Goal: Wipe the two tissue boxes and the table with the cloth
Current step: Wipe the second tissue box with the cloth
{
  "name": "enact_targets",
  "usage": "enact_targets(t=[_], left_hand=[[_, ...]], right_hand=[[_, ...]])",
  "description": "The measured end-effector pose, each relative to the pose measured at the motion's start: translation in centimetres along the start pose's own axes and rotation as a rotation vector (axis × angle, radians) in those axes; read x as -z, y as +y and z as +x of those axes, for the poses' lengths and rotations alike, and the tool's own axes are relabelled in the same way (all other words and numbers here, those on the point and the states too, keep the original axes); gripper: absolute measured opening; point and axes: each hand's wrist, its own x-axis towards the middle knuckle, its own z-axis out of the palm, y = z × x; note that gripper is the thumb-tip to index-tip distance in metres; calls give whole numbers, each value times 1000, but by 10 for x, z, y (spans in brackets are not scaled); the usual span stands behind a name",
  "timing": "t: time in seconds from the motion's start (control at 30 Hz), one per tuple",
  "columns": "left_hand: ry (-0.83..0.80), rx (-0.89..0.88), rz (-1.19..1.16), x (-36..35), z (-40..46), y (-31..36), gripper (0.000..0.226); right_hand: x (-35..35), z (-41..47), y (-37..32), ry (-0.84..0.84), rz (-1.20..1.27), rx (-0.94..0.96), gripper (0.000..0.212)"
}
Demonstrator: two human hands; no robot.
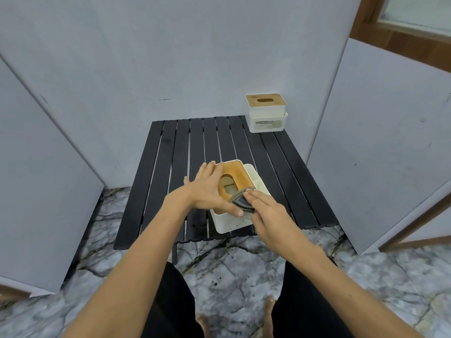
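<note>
A white tissue box with a wooden slotted lid (235,176) stands near the front edge of the black slatted table (170,167). My left hand (210,189) grips its left side and lid, thumb across the near edge. My right hand (266,213) presses a folded grey cloth (240,202) against the lid's near right corner. A second white tissue box with a wooden lid (266,113) stands upright at the table's far right corner, apart from both hands.
Grey panels wall in the table at the back and on both sides. A wooden-framed door and window are at the right. The floor is marbled stone, and my legs and bare feet show below the table's front edge.
</note>
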Motion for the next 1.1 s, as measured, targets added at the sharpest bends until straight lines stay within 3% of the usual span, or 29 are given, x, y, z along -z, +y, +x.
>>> enact_targets(t=[0.2,0.47,0.8,1.1], left_hand=[[30,-42,-5,-9,9,-7,164],[107,-130,-150,-17,9,-18,155],[113,-136,-202,-15,7,-16,151],[129,-181,-263,-15,6,-21,141]], right_hand=[[-2,18,-8,-38,-45,20,47],[-3,91,-3,-63,-64,-71,48],[-1,18,-3,7,55,-70,46],[-4,97,1,-33,-16,-125,46]])
